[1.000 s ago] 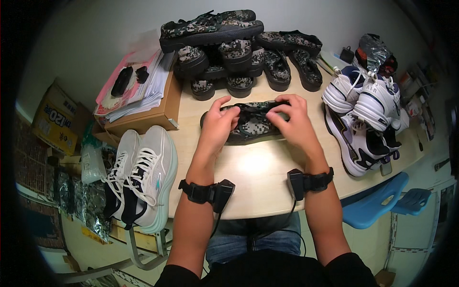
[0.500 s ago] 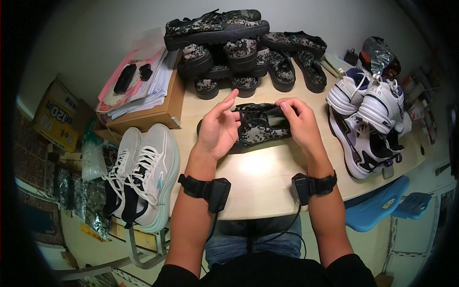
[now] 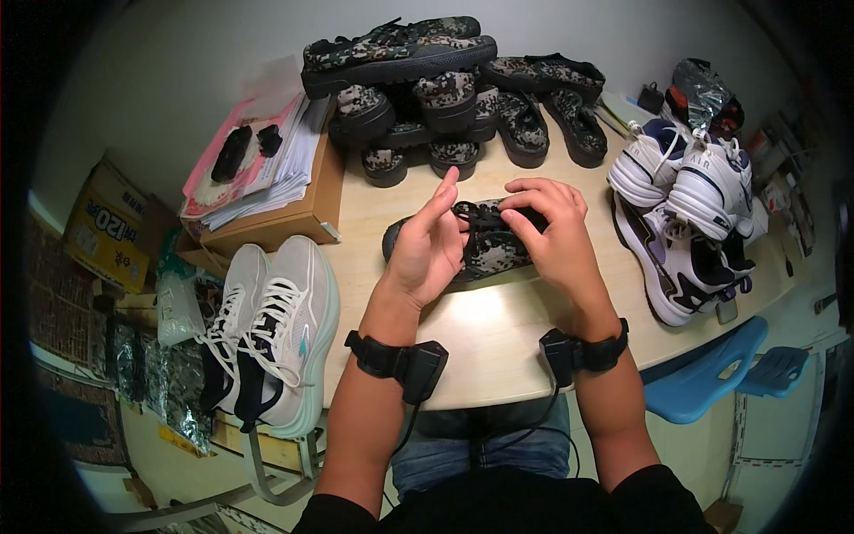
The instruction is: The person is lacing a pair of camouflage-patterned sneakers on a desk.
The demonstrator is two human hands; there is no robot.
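Note:
A low black-soled canvas shoe (image 3: 498, 254) with a dark pixel camouflage pattern lies sideways on the table, its toe to the left. Black laces (image 3: 479, 215) run across its top. My left hand (image 3: 429, 254) rests over the toe end, thumb stretched up and palm turned to the right; its fingers reach toward the laces and are partly hidden. Above the shoe's opening is my right hand (image 3: 553, 230), thumb and forefinger tips close together beside the laces. Whatever lies between those tips is too small to make out. Both wrists wear black strapped devices.
Stacked camouflage shoes (image 3: 405, 62) stand at the back. White sneakers (image 3: 707, 191) are piled at the right; a pale grey pair (image 3: 298, 329) stands at the left edge. Papers lie on a cardboard box (image 3: 285, 222). A blue stool (image 3: 707, 374) is below right.
My right hand has let go of the shoe's collar edge and shifted left to the laces. My left hand has moved slightly right. The shoe sits a little further right in view.

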